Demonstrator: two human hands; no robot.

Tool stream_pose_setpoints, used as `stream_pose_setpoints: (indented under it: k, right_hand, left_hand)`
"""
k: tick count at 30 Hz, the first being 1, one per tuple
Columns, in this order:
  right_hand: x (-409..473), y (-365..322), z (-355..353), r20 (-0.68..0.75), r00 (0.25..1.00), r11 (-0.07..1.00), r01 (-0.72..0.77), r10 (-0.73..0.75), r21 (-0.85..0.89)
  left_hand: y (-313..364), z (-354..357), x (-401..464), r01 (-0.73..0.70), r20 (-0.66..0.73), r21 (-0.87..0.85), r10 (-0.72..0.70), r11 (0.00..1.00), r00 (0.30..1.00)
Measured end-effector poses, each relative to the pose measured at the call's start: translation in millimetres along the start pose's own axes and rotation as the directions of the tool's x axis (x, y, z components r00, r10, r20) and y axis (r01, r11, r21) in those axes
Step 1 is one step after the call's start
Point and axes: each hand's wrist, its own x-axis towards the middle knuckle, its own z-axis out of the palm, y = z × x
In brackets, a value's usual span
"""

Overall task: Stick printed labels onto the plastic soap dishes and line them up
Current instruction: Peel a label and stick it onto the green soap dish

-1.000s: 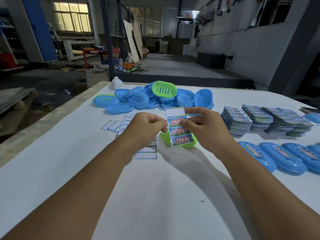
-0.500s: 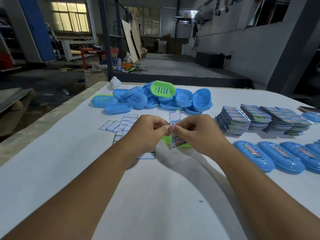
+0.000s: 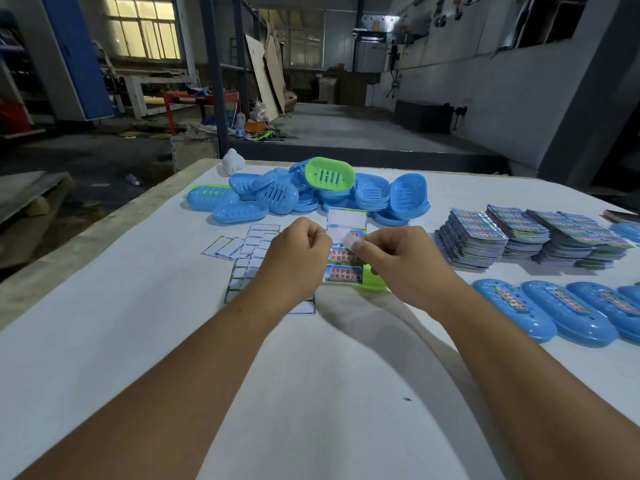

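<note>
At table centre, a left hand (image 3: pixel 298 251) pinched the edge of a label sheet (image 3: pixel 346 252) while the right hand (image 3: pixel 401 258) pinched a label peeling from it, above a green soap dish (image 3: pixel 375 285). Labelled blue dishes (image 3: pixel 554 313) lined up at 3 o'clock, label stacks (image 3: pixel 526 237) at 2, unlabelled dishes (image 3: pixel 311 194) heaped at 12.

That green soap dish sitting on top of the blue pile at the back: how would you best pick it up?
Probably by its long rim, from above. The green soap dish rests tilted on the pile of blue soap dishes, open side facing the camera, so its near and far edges are exposed. A thumb on one long edge and fingers on the other should lift it without disturbing the stack.
</note>
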Motion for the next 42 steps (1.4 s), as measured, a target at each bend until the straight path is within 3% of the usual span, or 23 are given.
stream_pose_setpoints:
  k: [4, 11, 19, 23, 27, 32, 36, 42]
  right_hand:
    - [0.1, -1.1, -0.4, 0.022, 0.997, 0.989, -0.083, 0.081, 0.119]
    - [2.6, 4.3, -4.3, -0.026, 0.988, 0.981, -0.151, 0.155, 0.120]
    - [0.9, 8.2, -3.4, -0.074, 0.992, 0.983, -0.113, 0.103, -0.145]
    - [-0.9, 8.8, -6.2, -0.088, 0.995, 0.917, -0.086, 0.056, -0.391]
    - [-3.3, 7.9, -4.8, -0.046, 0.998, 0.874, -0.060, 0.043, -0.483]
    - [-1.6, 7.9, -8.1, -0.062, 0.998, 0.906, -0.042, 0.018, -0.420]
    - [-3.6, 5.0, -4.0, -0.039, 0.999, 0.939, 0.013, -0.028, -0.343]
    - [-4.5, 0.4, -1.1, -0.053, 0.995, 0.969, 0.067, -0.082, -0.237]
  left_hand:
    - [0.8, 1.8, 1.0, -0.002, -0.056, -0.013, 0.001, 1.000, 0.998]
    - [-2.6, -5.5, 5.1, -0.131, -0.225, 0.183, 0.171, 0.974, 0.959]
    - [-12.3, -13.2, 11.4, -0.020, -0.205, 0.326, 0.092, 0.945, 0.975]
    - [-18.2, -14.9, 14.7, 0.073, -0.151, 0.379, -0.016, 0.922, 0.988]
    - [-19.0, -18.6, 15.4, 0.092, -0.119, 0.453, -0.042, 0.887, 0.992]
    - [-14.2, -20.1, 13.3, 0.177, -0.009, 0.143, -0.178, 0.974, 0.984]
    - [-5.6, -15.8, 11.3, 0.254, 0.094, -0.029, -0.250, 0.967, 0.964]
    - [-7.2, -13.0, 7.5, 0.225, 0.105, -0.206, -0.208, 0.952, 0.973]
